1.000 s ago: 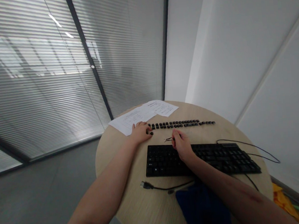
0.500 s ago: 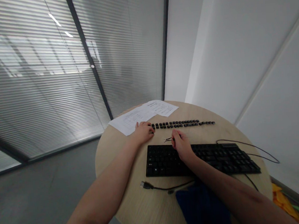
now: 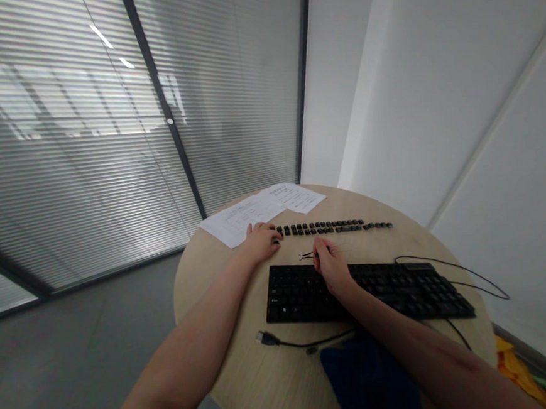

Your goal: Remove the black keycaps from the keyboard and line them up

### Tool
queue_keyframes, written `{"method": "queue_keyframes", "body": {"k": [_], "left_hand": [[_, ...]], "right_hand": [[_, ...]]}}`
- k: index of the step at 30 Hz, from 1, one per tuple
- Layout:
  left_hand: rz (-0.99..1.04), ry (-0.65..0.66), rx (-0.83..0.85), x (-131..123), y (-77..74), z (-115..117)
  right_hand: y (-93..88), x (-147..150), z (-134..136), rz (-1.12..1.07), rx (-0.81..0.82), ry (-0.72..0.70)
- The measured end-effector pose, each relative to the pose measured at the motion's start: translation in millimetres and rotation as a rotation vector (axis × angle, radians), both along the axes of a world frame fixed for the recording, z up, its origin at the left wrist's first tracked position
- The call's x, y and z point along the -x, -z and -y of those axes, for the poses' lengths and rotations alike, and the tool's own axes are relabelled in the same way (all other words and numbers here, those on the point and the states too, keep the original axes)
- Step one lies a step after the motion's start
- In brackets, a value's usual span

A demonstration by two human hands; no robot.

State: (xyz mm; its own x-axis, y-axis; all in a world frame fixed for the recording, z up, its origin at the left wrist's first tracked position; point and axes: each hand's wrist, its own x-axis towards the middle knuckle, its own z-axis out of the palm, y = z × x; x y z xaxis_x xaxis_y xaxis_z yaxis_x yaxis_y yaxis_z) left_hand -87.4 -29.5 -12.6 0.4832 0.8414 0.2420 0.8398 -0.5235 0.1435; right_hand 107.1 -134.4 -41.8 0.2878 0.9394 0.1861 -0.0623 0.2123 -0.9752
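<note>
My left hand (image 3: pixel 261 241) rests on the table at the left end of two rows of loose black keycaps (image 3: pixel 319 228). Its thumb and fingers close around a small dark keycap (image 3: pixel 276 242) just below the rows, mostly covered by the fingertips. Over the upper edge of a black keyboard (image 3: pixel 303 293), my right hand (image 3: pixel 329 260) is closed around a slim keycap puller (image 3: pixel 307 256). Two dark prongs stick out to the left of the fist, and faint thin wires show to its right. The right wrist hides part of the keyboard's keys.
Printed papers (image 3: pixel 250 216) lie at the table's back left. A USB plug (image 3: pixel 267 338) with its cable lies in front of the keyboard, near a dark blue cloth (image 3: pixel 362 380). Another black cable loop (image 3: pixel 489 276) hangs past the right edge of the round table (image 3: pixel 249 383).
Almost nothing differs: the left fingers shift very slightly at the keycap, and the right hand stays in place with the puller.
</note>
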Motion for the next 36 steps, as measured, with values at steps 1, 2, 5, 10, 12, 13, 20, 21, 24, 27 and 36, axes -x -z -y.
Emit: {"method": "queue_keyframes", "body": {"k": [1,2,5,10,12,13,20,21,24,27,36], "left_hand": [[0.002,-0.001,-0.003,0,-0.1,0],[0.001,-0.002,-0.007,1,-0.3,0],[-0.013,-0.018,-0.008,1,-1.1,1],[-0.034,-0.063,0.007,1,-1.4,1],[-0.03,-0.072,0.004,1,-1.3,1],[-0.029,-0.074,0.003,1,-1.2,1],[-0.039,-0.099,0.017,2,-1.5,0],[-0.039,-0.102,0.018,2,-1.6,0],[-0.036,-0.104,0.02,1,-2.7,1],[-0.016,-0.104,0.026,0,-4.2,3],[0.086,-0.106,-0.098,-3,-15.7,8]], "right_hand": [[0.1,0,0,-0.001,0.005,0.001],[0.2,0,0,-0.002,0.008,-0.001],[0.6,0,-1,0.003,0.006,-0.009],[-1.4,1,0,0.011,0.014,-0.013],[-2.7,1,1,0.013,0.014,-0.021],[-3.1,1,1,0.015,0.015,-0.026],[1.5,0,-1,0.035,0.021,-0.036],[2.4,0,-2,0.036,0.023,-0.038],[3.6,0,-3,0.041,0.023,-0.039],[2.0,0,-1,0.036,0.025,-0.047],[-4.0,1,3,0.086,0.027,-0.071]]}}
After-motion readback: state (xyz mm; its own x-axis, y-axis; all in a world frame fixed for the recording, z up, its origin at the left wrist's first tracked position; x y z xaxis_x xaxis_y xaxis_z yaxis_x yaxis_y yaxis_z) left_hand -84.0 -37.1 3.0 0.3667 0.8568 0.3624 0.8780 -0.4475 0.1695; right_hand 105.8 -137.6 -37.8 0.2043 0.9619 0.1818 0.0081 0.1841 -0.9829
